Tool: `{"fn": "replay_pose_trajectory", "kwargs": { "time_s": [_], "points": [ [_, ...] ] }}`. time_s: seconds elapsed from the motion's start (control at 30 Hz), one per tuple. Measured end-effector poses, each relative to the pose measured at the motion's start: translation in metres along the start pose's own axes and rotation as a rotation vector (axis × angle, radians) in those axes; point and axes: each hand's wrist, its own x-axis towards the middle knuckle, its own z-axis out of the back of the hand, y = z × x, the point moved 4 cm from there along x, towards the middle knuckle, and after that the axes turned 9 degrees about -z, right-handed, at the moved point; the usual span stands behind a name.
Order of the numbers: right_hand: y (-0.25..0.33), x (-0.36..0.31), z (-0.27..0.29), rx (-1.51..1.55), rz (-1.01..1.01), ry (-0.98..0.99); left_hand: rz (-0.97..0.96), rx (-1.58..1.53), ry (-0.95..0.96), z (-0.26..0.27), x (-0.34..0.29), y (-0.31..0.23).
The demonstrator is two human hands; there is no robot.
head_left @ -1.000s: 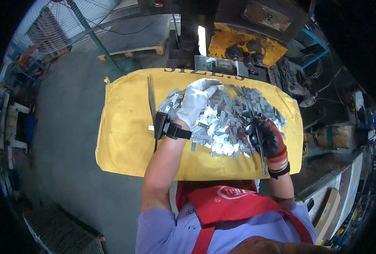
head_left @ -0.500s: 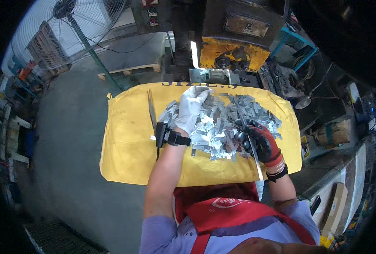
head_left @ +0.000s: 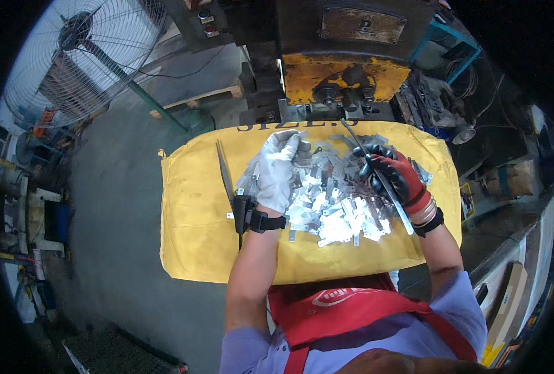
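A heap of small flat metal plates point(head_left: 342, 218), many with a hole, lies on a yellow sack point(head_left: 196, 249) spread in front of me. My left hand point(head_left: 278, 163), in a white glove, is closed at the heap's far left, fingertips pinched on a small metal plate point(head_left: 303, 134). My right hand point(head_left: 394, 177), in a black and red glove, is closed round a long thin metal rod point(head_left: 386, 185). The rod slants from far left to near right above the heap. Left of my left wrist lies a dark, slender pointed tool point(head_left: 223, 168), its near end hidden behind the wrist device.
A dark press machine with a yellow-painted block point(head_left: 345, 78) stands just beyond the sack. At the far left is a large fan point(head_left: 80, 56) on a green pole. A lamp point(head_left: 463, 134) hangs at the right, near a blue metal stand point(head_left: 445, 28).
My right hand has lifted up and away from the heap with the rod, uncovering plates underneath. My left hand stays pinched at the heap's far side. The whole view has shifted slightly.
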Motion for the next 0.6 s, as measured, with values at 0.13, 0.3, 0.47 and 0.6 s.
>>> {"fn": "replay_pose_trajectory", "kwargs": {
  "time_s": [0.13, 0.3, 0.47, 0.6],
  "points": [
    [-0.006, 0.000, -0.007, 0.294, -0.071, 0.030, -0.039, -0.080, -0.044, -0.002, -0.002, 0.000],
    [-0.005, 0.008, -0.005, 0.069, 0.055, 0.031, -0.058, 0.007, -0.071, -0.008, -0.002, -0.002],
    [-0.003, 0.043, 0.006, 0.071, 0.005, 0.092, -0.062, -0.145, -0.131, -0.022, -0.001, 0.013],
    [-0.010, 0.072, 0.014, 0.171, -0.103, 0.129, -0.113, -0.152, -0.101, -0.019, 0.004, 0.020]
  ]
}}
